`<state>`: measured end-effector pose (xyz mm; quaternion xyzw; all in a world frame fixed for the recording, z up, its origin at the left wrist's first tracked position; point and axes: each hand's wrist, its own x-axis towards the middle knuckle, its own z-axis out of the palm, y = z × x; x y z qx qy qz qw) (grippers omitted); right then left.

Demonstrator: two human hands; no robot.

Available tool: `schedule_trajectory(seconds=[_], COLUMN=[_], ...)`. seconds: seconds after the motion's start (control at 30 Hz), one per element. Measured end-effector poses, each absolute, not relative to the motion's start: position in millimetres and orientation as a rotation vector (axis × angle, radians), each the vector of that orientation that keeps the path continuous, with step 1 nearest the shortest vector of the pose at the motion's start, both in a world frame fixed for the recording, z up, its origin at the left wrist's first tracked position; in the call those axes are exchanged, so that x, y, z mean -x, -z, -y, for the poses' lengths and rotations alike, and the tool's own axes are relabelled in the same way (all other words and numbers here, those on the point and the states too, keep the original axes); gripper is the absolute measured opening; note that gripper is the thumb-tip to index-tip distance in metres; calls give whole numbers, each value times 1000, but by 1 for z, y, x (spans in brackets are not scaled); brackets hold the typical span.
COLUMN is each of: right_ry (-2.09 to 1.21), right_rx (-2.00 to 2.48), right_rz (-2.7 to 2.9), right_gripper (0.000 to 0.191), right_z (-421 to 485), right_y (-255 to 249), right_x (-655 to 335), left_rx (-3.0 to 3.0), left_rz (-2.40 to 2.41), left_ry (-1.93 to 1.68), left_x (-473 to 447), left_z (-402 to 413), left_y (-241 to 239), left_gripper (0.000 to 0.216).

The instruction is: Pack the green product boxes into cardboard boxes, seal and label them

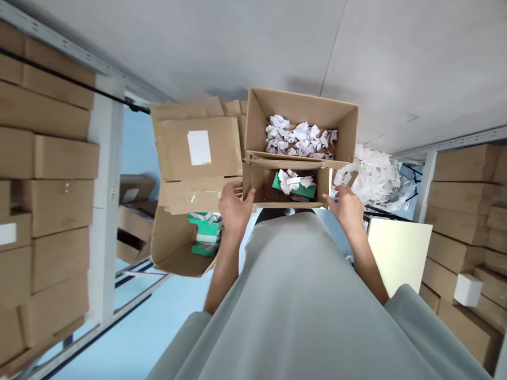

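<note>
A small open cardboard box (291, 205) is in front of my body, held between my hands at its two ends. Inside lie green packets (307, 191) with crumpled white paper (290, 181) on top. My left hand (234, 208) grips the left end, thumb at the near corner and fingers along the outer wall. At the right end, my right hand (347, 208) has its thumb on the near corner, fingers bent beside the wall. Right behind stands a larger open cardboard box (304, 108) with crumpled white paper in its bottom.
Flattened cardboard (174, 148) with a white label lies to the left. Below it, an open carton (170, 248) holds more green packets. White paper scrap (380, 177) is heaped at right, above a pale board (400, 253). Stacked cartons (59, 206) line both sides.
</note>
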<state>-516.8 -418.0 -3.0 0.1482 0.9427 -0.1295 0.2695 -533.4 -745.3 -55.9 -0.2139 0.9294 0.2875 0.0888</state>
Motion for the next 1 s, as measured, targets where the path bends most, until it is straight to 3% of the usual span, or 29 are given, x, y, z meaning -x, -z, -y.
schedule_trajectory(seconds=[0.13,0.27,0.53,1.0], right_ry=[428,445,538,745], right_rx=[-416,-512,-963,-1897], right_rz=[-2421,-2437,-2399,-2181], right_gripper=[24,24,26,28], right_z=[421,436,458,430], right_y=[10,4,-22,-39], right_x=[502,468,333,89], left_rx=[618,451,-27,-957], left_rz=[-2761,-2755,-2631,-2306], left_ry=[-616,-563,-677,-679], left_x=[533,524,489,394], left_z=[750,757,744,563], left_y=[52,43,29,19], left_gripper=[26,13,15,8])
